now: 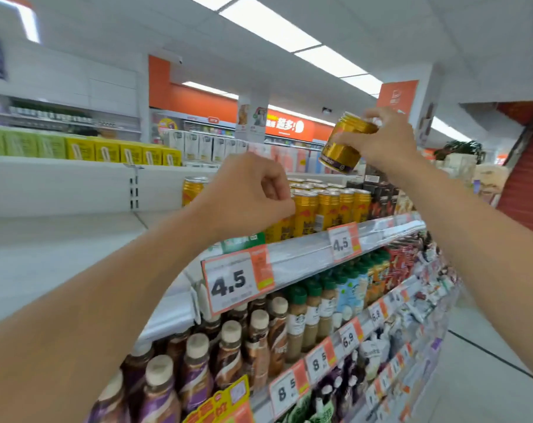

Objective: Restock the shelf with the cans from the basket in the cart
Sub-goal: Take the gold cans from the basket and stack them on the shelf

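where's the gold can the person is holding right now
In the head view, the gold can is upper right of centre, tilted and gripped by the right hand, in the air above the row of gold cans on the top shelf.

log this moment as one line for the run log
right hand grips gold can, tilted, above the shelf row | left hand curled, empty, in front of the row | can not yet shelved
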